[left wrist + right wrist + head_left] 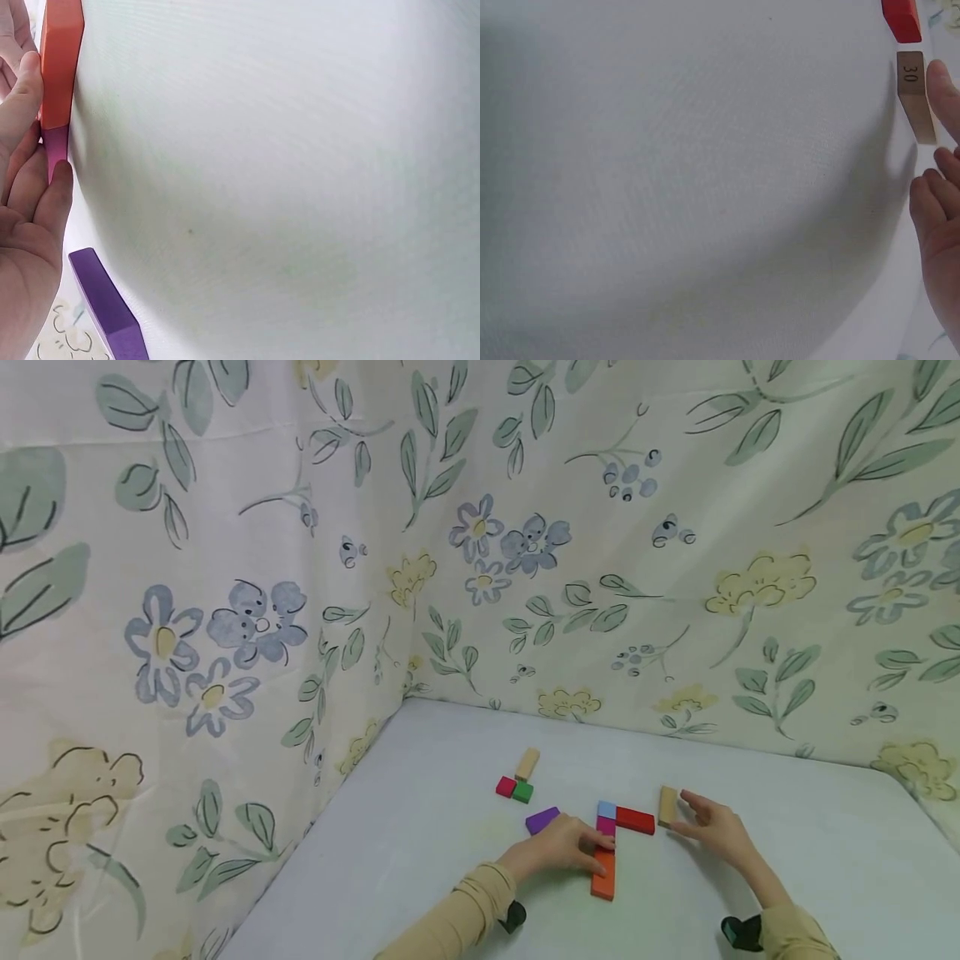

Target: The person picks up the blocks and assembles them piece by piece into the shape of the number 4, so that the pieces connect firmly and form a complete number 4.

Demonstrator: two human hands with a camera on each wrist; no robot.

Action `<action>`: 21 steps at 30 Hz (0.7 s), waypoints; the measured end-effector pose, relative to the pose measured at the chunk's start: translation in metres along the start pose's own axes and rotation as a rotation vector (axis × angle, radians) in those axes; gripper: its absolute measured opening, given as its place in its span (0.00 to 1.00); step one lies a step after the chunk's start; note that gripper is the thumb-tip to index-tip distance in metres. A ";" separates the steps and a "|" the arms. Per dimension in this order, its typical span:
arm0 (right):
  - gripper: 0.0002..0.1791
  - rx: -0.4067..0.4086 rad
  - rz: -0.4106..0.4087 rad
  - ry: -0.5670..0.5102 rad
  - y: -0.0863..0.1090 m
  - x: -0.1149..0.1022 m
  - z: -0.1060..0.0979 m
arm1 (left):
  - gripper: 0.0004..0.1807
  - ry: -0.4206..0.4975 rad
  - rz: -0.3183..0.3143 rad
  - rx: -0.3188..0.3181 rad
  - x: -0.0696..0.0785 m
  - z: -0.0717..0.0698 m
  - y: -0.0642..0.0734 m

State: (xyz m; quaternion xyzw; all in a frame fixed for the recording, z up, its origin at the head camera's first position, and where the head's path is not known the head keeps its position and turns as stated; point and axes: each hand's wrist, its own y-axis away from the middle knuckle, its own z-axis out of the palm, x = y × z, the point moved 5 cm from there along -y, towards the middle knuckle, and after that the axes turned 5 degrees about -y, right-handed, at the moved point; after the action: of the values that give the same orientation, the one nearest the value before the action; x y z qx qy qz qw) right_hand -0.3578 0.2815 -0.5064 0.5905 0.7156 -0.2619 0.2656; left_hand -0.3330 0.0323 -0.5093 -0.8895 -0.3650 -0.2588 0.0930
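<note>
My left hand [558, 846] lies over a row of toy blocks, its fingers curved. Its thumb holds the orange block [603, 881], while a fingertip rests by the joint with the magenta block [606, 827]. A light blue block [607, 810] tops this row, and a red block [635, 821] extends right from it. My right hand [716, 831] is beside a natural wood block [667, 807] just past the red one. In the right wrist view, that wood block [910, 71] shows a "30", with the thumb at its side and the other fingers apart from it.
A purple block [542, 820] lies just left of the left hand. Farther back, a small red block [506, 787], a green block [522, 792] and a wood block [528, 764] form a cluster. Floral cloth [570, 635] walls the white table [360, 868] behind and left.
</note>
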 end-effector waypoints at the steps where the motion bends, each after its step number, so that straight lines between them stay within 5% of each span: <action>1: 0.41 -0.011 -0.003 -0.002 -0.001 0.000 0.000 | 0.23 -0.003 -0.001 0.002 0.000 0.000 0.000; 21: 0.49 -0.132 -0.042 -0.027 -0.012 -0.002 0.000 | 0.23 -0.017 -0.005 0.005 0.000 0.000 -0.001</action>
State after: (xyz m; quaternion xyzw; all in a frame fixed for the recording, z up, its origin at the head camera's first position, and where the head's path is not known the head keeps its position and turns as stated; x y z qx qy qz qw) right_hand -0.3695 0.2781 -0.5037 0.5529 0.7401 -0.2276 0.3079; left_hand -0.3338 0.0334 -0.5091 -0.8905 -0.3686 -0.2505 0.0912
